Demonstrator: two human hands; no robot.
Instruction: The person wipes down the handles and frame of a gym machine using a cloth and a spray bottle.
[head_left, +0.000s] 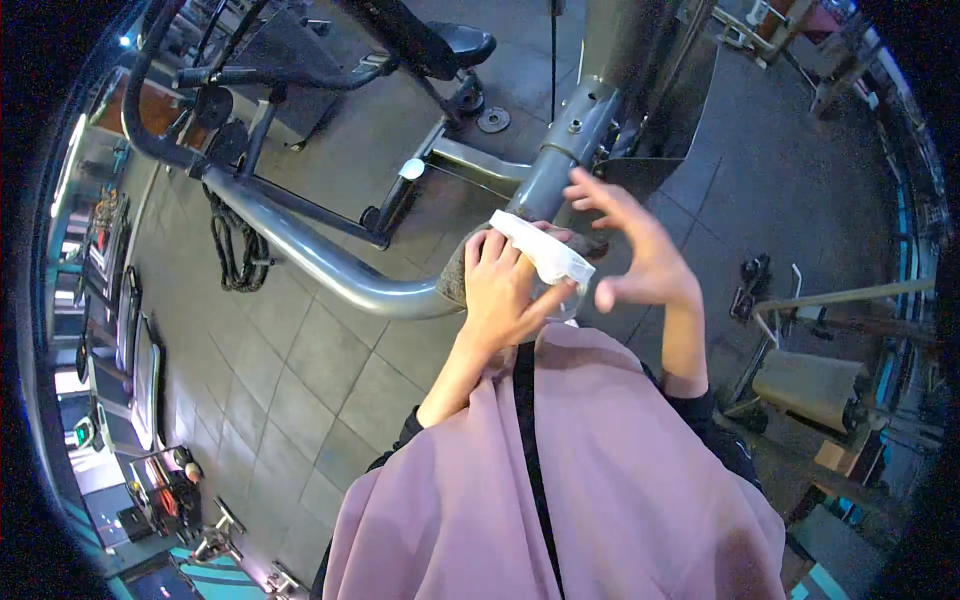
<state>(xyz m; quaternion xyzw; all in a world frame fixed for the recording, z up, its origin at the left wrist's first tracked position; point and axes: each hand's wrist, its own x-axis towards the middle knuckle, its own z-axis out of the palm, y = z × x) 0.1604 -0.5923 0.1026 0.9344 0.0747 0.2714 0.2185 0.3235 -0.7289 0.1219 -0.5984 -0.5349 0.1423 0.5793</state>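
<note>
My left hand (499, 289) rests with bent fingers on a dark grey cloth (452, 277), pressed over the bend of a thick grey metal tube of a gym machine (337, 277). A white plastic piece, seemingly the head of a spray bottle (544, 247), lies across its index finger. The thumb touches a clear part just below; how firmly it is held cannot be told. To the right my right hand (649, 255), slightly blurred, is raised with fingers spread and nothing in it, beside the white piece. The cloth's far end shows beyond the white piece.
The machine's upright post (566, 150) rises ahead, with a padded black seat (461, 45) beyond. A black rope (238, 251) hangs from the frame at left. Treadmills (146, 382) line the left edge. Another machine with a pad (810, 386) stands at right on the tiled floor.
</note>
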